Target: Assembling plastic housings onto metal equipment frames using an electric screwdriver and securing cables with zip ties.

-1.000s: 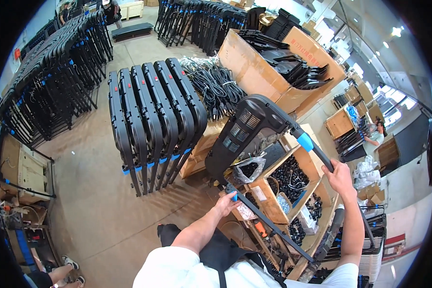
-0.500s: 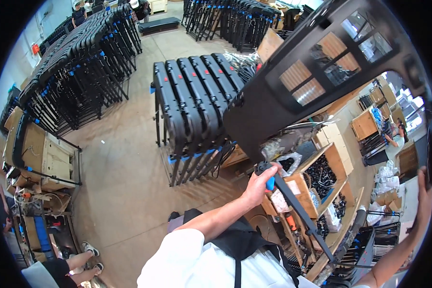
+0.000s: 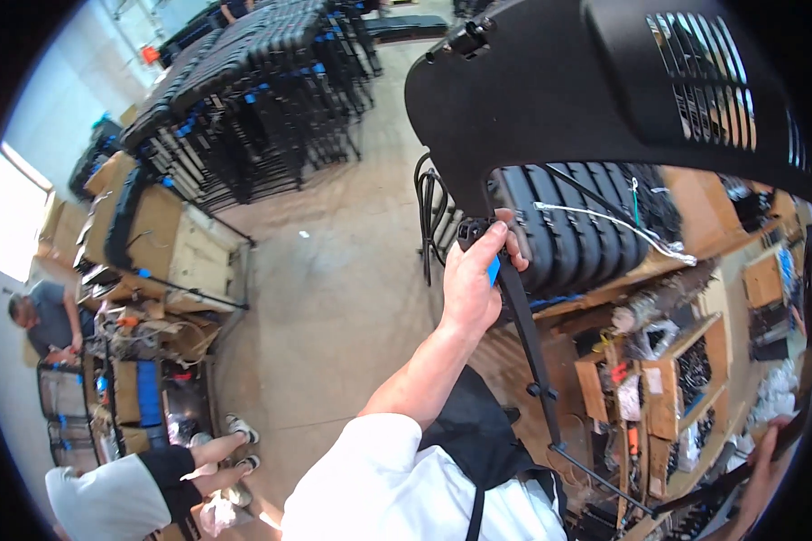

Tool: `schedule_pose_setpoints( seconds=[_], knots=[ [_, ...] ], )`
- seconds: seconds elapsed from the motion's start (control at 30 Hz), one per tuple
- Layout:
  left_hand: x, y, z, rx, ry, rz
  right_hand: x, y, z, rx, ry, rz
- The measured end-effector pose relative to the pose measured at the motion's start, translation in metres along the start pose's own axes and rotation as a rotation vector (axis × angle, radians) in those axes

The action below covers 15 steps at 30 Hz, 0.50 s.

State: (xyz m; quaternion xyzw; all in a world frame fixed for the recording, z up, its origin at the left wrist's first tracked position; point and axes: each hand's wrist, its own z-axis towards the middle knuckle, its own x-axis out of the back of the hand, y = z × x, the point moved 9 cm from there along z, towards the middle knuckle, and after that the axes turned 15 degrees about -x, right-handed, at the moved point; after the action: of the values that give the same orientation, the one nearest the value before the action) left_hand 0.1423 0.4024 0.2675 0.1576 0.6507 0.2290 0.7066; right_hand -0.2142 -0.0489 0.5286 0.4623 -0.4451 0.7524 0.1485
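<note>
One left hand (image 3: 472, 278) has fingers (image 3: 515, 251) clenched around one long black metal bar (image 3: 527, 347) beside one slotted black plastic panel (image 3: 550, 99); one right hand (image 3: 767, 458), grip unclear.

Head-worn fisheye looks down, hands (image 3: 470, 285) near.

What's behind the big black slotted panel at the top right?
A row of black moulded units shows below the lower edge of the black slotted panel. Through its slots, only indistinct patches show; its solid part covers whatever else is there.
</note>
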Motion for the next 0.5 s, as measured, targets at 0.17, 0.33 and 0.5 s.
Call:
schedule_pose_setpoints(
  seconds=[0.17,0.33,0.5],
  knots=[
    [0.069,0.060,0.043,-0.140,-0.013,0.244,-0.158,-0.022,-0.041,0.274,-0.448,0.081],
    [0.131,0.111,0.056,-0.228,0.028,0.645,-0.301,-0.026,-0.094,0.016,-0.995,0.088],
    [0.121,0.087,0.070,-0.266,-0.207,0.865,-0.421,0.080,-0.130,0.074,-1.124,0.574]
  ],
)
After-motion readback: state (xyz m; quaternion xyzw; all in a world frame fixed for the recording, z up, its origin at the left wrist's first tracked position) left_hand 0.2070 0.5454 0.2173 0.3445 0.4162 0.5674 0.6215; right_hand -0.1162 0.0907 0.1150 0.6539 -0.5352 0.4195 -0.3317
